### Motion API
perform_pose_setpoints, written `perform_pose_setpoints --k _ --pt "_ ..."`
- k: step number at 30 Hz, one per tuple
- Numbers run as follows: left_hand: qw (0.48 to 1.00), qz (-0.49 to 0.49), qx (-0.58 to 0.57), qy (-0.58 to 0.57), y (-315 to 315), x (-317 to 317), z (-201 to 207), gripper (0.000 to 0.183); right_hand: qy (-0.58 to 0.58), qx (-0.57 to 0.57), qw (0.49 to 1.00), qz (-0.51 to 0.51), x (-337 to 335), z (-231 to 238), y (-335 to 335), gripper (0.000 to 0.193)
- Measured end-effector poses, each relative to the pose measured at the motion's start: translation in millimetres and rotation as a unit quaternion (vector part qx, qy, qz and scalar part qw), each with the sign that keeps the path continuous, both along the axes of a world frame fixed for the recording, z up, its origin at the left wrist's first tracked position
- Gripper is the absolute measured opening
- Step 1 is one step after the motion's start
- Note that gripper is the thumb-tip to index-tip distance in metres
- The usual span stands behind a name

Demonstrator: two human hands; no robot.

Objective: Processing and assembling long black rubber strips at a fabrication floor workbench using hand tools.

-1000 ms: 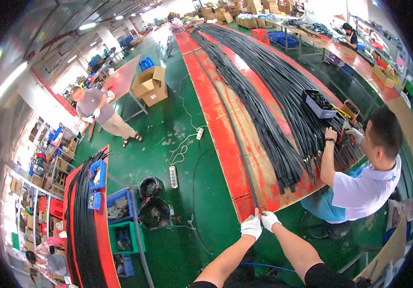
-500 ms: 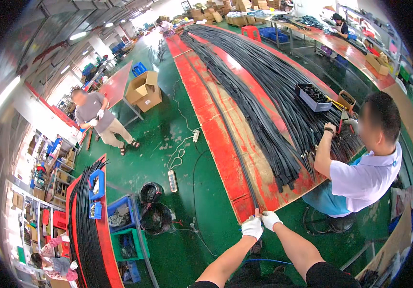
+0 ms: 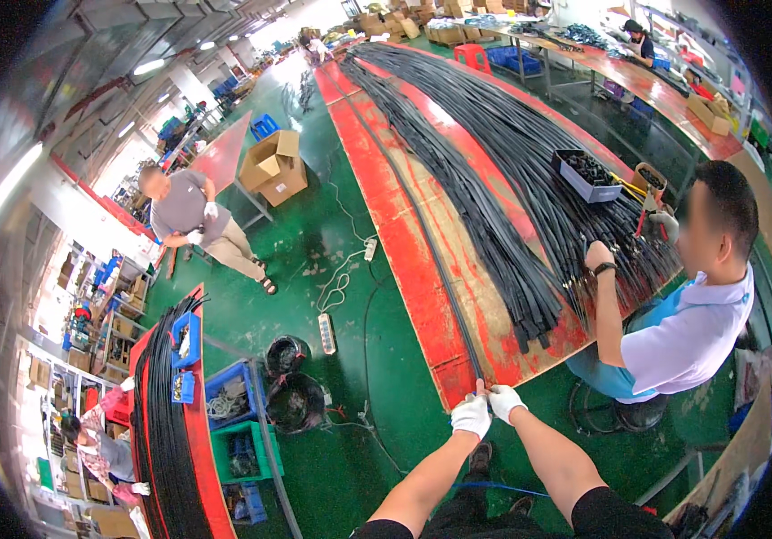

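Observation:
Both of my hands wear white gloves and meet at the near end of the long red table (image 3: 377,193). A single long black tube (image 3: 435,251) runs along the table's left side, and its end reaches my fingers. My left hand (image 3: 471,415) is closed on that end, a bare thumb showing on top. My right hand (image 3: 505,403) is closed against the same end, its fingertips touching the left hand. What lies under the fingers is hidden. Right of this tube lies a bundle of flat black sleeves (image 3: 485,242), and beyond it a wider spread of black tubes (image 3: 511,144).
At the table's right, a co-worker (image 3: 687,314) sits handling tube ends with a red-handled tool. A bin of black parts (image 3: 588,177) rests on the tubes. Buckets (image 3: 294,402), a power strip (image 3: 326,333) and cables occupy the floor at left; another person (image 3: 193,220) stands beyond.
My hands stay at the tube end, shifted very slightly. The seated co-worker's near hand has moved left, and the standing person has turned and shifted. A person at lower left has moved upward in view.

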State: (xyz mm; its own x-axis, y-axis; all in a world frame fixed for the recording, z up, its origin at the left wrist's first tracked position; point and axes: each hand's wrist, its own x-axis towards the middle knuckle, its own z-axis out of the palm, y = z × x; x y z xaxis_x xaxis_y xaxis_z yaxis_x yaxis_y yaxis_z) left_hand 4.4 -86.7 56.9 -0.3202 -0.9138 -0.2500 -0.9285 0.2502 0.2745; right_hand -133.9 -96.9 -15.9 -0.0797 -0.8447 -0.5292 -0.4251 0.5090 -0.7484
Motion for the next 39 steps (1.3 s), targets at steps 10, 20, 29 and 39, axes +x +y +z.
perform_pose_setpoints --k 10,20,29,39 --pt "1.000 0.005 -0.001 0.004 2.7 -6.7 1.1 0.077 -0.005 -0.019 1.000 0.007 -6.7 16.4 1.6 0.039" --pt "1.000 0.010 -0.008 0.000 -1.5 -6.3 -7.1 0.084 -0.113 0.007 0.994 -0.011 -14.7 8.7 16.3 0.034" --pt "0.999 0.001 0.004 -0.047 -1.6 2.0 4.1 0.082 -0.078 0.044 0.995 0.043 -10.3 32.0 93.1 0.035" --pt "1.000 -0.011 -0.017 -0.018 1.0 -1.6 -0.8 0.075 -0.191 0.006 0.968 -0.162 10.3 9.7 78.7 0.040"
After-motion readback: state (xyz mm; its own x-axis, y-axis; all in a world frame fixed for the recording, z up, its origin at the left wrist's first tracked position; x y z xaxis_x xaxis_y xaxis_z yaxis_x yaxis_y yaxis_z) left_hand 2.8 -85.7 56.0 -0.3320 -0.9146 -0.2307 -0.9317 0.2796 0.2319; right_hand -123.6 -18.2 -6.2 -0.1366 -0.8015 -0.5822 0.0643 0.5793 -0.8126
